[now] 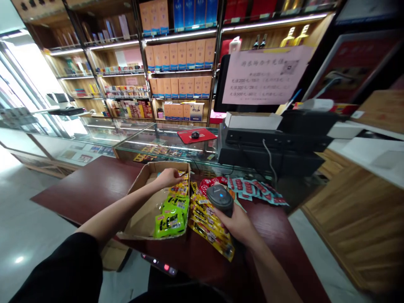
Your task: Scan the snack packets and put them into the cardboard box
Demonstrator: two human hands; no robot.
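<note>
Inside an open cardboard box [139, 219], my left hand [169, 177] is at the far right corner. Its fingers are closed at the edge of a yellow snack packet [179, 187]; the exact grip is partly hidden. Green snack packets [170, 221] lie nearer to me along the box's right side. My right hand [238, 225] is wrapped round a dark barcode scanner [220, 198], held above the table just right of the box. Under and beside the scanner, long yellow snack packets [206, 219] lie fanned out on the table.
Red round packets [206, 184] and light blue packets [252, 188] lie at the dark red table's [104, 179] far side. Beyond stand a glass counter [142, 136], a red mouse pad [202, 135] and a monitor [222, 84] with a pink paper sign. A phone [159, 264] shows below the table's near edge.
</note>
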